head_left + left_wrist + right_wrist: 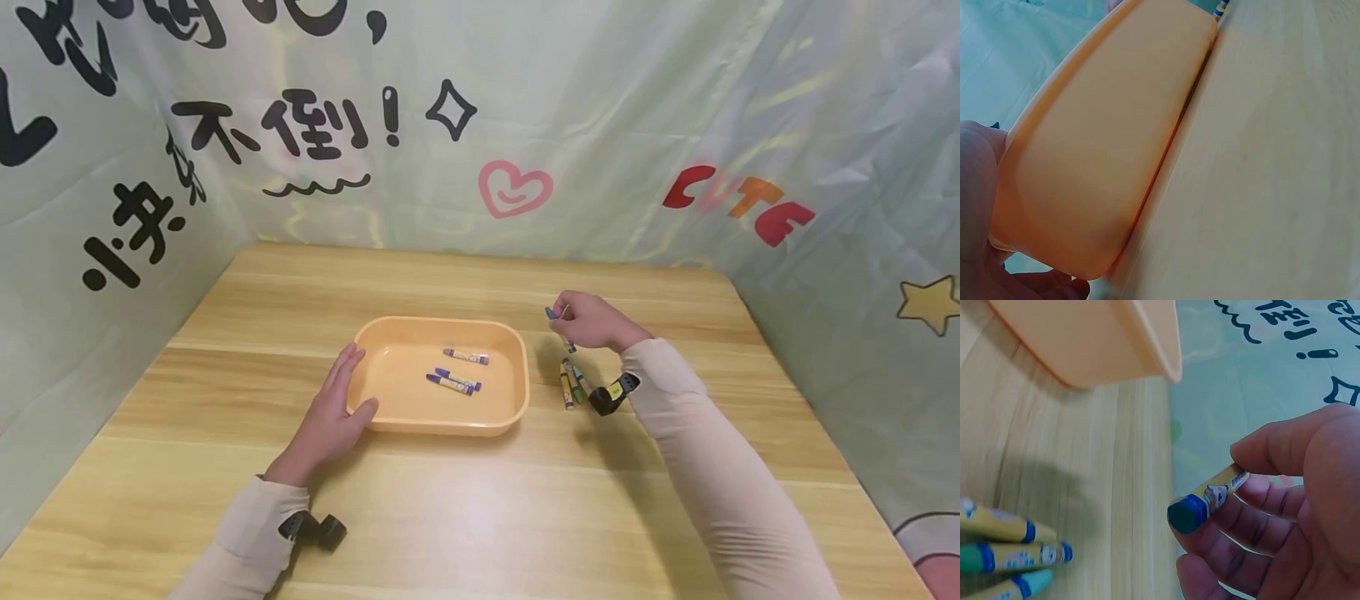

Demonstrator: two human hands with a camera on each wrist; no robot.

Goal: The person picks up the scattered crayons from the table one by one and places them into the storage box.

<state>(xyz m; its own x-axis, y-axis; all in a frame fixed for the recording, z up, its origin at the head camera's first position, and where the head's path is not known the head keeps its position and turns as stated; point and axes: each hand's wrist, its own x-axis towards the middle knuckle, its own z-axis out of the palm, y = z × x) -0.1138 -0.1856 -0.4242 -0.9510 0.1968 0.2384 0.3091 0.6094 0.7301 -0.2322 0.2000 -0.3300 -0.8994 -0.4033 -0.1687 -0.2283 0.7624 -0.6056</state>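
Note:
A light orange plastic tray (pixel 408 422) sits on the wooden table. My left hand (pixel 330 412) holds its left end, thumb over the rim and fingers along the outside. Three paper-wrapped crayons lie in the tray: one crayon (pixel 467 357) apart, and a blue-tipped crayon (pixel 450 384) close against another. To the tray's right my right hand (pixel 592 321) pinches a crayon (pixel 1213 497) between thumb and fingers, above the table. Below that hand lie a yellow crayon (pixel 1004 523), a green crayon (pixel 1016 557) and a light teal crayon (pixel 1007 587), side by side.
Printed cloth walls (pixel 600 125) enclose the table (pixel 465 517) at the back and both sides. Each wrist wears a small black camera, one on the left wrist (pixel 313 530) and one on the right wrist (pixel 613 394), the latter close beside the loose crayons.

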